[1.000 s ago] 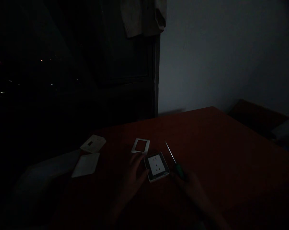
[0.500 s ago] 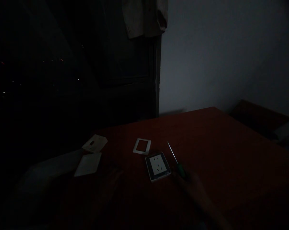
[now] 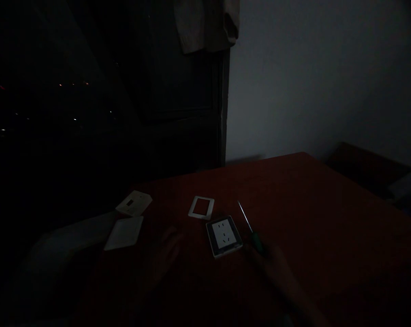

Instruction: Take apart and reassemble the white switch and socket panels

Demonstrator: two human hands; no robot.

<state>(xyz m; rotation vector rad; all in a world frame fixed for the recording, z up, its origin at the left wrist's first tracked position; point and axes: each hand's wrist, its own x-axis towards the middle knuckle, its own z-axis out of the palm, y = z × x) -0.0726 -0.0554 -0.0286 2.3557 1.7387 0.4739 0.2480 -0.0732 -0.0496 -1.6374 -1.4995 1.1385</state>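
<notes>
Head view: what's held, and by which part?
Right hand holds a screwdriver by its green handle; nothing visible in the left hand, though it's dark.

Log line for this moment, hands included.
left hand: apart from socket | right hand: holding green-handled screwdriver | white frame: near socket

Has a bare right hand (image 3: pixel 271 262) and a bare left hand (image 3: pixel 166 252), the latter with slender fingers (image 3: pixel 173 245), softly outlined. Shows an uncovered right forearm (image 3: pixel 298 293), narrowing toward the wrist. Fades into shadow beyond the left hand, too dark to make out any sleeve.
</notes>
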